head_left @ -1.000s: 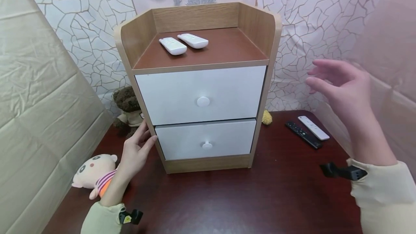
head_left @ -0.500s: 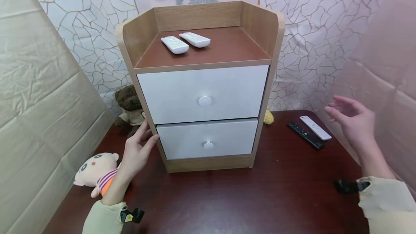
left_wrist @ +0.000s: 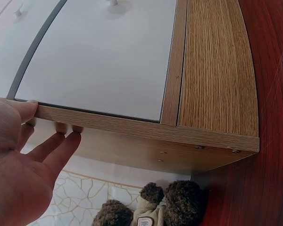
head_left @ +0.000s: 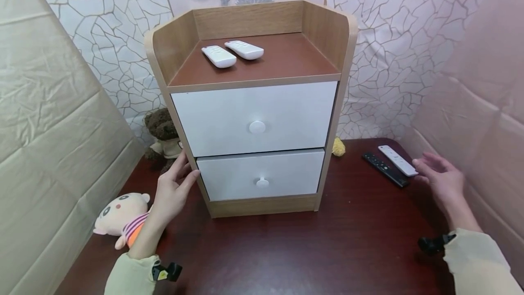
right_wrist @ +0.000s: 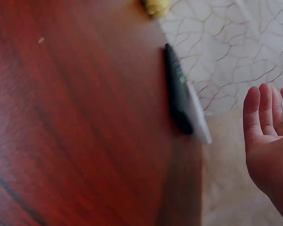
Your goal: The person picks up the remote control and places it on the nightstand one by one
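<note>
My left hand [head_left: 173, 195] holds the left front edge of a wooden two-drawer cabinet [head_left: 262, 206], thumb at the front, fingertips on the side panel [left_wrist: 113, 146]. Both white drawers, the upper drawer [head_left: 221, 117] and the lower drawer [head_left: 233, 179], sit closed, each with a round knob. At the right, my right hand [head_left: 444, 183] is low over the table with loosely bent fingers and nothing in its grasp. Its fingertips are right by the near end of a white remote control [head_left: 396, 159]. A black remote control [head_left: 385, 170] lies alongside that one.
Two white remotes, a left one [head_left: 219, 56] and a right one [head_left: 244, 49], lie on the cabinet top. A pink plush toy [head_left: 118, 215] is beside my left forearm. A brown teddy bear [head_left: 161, 126] and a yellow object [head_left: 338, 147] are partly behind the cabinet. Fabric walls [head_left: 466, 104] flank the table.
My right hand has come down from beside the cabinet to the near end of the white remote on the table. My left hand has stayed on the cabinet edge.
</note>
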{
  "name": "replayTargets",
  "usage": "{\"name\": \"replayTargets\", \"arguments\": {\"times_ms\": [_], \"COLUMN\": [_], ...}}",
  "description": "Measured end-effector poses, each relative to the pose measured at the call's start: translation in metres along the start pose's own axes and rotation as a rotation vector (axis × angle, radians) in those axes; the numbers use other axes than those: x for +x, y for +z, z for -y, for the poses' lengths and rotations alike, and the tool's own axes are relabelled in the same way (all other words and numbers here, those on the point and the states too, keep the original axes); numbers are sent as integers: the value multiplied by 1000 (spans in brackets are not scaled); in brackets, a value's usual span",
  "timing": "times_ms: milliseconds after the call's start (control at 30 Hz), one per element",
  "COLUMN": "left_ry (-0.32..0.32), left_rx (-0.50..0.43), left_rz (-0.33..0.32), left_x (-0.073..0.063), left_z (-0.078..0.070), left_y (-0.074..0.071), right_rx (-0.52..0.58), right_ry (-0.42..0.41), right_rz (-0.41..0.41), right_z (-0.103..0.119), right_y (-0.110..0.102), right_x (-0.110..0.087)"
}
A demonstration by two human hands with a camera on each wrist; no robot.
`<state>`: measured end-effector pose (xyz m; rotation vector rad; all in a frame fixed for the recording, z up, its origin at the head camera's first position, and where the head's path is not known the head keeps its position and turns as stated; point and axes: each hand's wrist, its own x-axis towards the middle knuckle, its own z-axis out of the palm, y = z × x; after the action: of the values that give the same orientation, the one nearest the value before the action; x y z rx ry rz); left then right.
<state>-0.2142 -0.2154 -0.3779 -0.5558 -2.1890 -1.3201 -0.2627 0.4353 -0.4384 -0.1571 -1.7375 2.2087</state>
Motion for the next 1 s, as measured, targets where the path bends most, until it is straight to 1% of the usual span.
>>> {"name": "replayTargets", "arguments": {"times_ms": [100,200,267,333,433,600,700,867,933,1000], "left_ry": [-1,9,10,10,7,9,13,23,25,25], "left_rx": [-1,-3,-7,-9,-10,-19,-18,-9,-7,-9], "left_rz": [4,-3,-10,-13,-12,-13,-15,-7,-6,-7], "left_x": [0,0,1,1,0,0,1,1,1,1], "left_z": [0,0,0,0,-1,-1,-1,-1,-1,0], "left_y": [-1,-1,-1,-1,-1,-2,-2,-1,-1,-2], "right_rx": [-12,10,-9,-56,-164,-292,-428,-779,-880,-959], "right_ry": [30,57,84,107,131,143,134,133,128,107], "right_rz": [-14,-26,-42,-61,-78,-74,-61,-65,-54,-19], "right_z": [-12,-27,-35,-41,-47,-52,-53,-54,-54,-55], "right_y": [-3,-4,-4,-4,-4,-6,-7,-11,-12,-11], "right_x": [2,5,6,6,7,11,13,12,11,11]}}
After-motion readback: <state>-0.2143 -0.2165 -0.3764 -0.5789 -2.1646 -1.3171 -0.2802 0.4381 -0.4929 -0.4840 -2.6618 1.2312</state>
